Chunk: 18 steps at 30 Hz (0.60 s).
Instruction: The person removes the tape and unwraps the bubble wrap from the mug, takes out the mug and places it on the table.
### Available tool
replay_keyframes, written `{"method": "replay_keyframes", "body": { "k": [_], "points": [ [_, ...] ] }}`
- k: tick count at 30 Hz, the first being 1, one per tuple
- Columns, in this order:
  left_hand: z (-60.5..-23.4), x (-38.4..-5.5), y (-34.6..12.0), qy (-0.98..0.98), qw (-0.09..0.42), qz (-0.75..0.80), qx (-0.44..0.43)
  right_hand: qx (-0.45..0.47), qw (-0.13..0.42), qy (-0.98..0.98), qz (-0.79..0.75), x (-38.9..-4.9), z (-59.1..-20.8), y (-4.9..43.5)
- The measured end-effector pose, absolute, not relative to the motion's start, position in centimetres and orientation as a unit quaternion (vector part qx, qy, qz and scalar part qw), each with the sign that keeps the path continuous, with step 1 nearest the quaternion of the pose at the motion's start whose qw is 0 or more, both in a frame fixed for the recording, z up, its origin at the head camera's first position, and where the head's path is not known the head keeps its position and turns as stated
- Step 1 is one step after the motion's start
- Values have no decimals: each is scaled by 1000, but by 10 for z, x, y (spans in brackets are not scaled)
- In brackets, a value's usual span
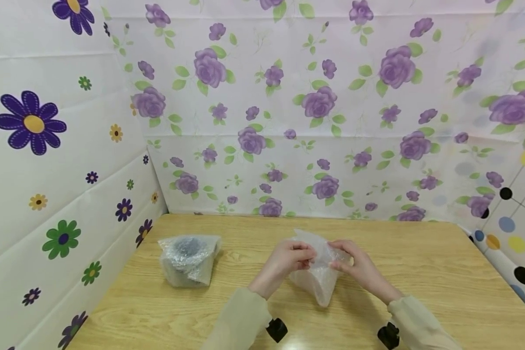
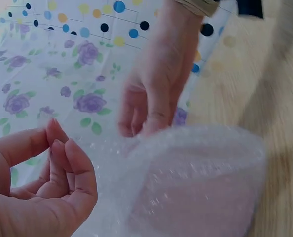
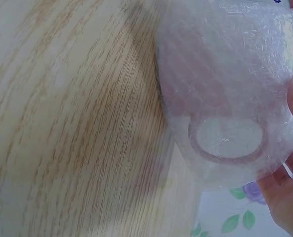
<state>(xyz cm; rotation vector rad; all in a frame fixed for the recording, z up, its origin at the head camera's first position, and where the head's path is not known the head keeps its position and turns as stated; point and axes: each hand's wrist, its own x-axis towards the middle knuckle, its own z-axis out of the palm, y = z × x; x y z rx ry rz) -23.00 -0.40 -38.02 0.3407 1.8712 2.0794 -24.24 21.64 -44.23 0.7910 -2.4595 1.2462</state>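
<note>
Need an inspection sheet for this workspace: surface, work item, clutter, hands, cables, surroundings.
Surface: wood-grain table.
Work item: bubble-wrapped bundle; a pinkish item with a ring-like loop shows through the wrap.
Clutter: nothing seen beyond a second wrapped bundle on the table at left, a dark round shape showing through its top.
Left hand: fingers curled, close to the bubble-wrapped bundle; whether they pinch it is unclear.
Right hand: grips the bubble-wrapped bundle's edge, thumb and fingers apart.
Cables: nothing seen.
Surroundings: rose-print sheet behind, daisy-print sheet left, dotted sheet right.
</note>
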Motion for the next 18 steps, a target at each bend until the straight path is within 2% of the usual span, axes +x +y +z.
{"method": "replay_keyframes", "body": {
  "k": [8,18],
  "points": [
    [-366,-237,8,625,153,758,105,271,135,-850,432,-242,-442,217],
    [-373,-230,-6,645,151,737,130,276,151,-846,431,-242,-442,216]
  ]
}}
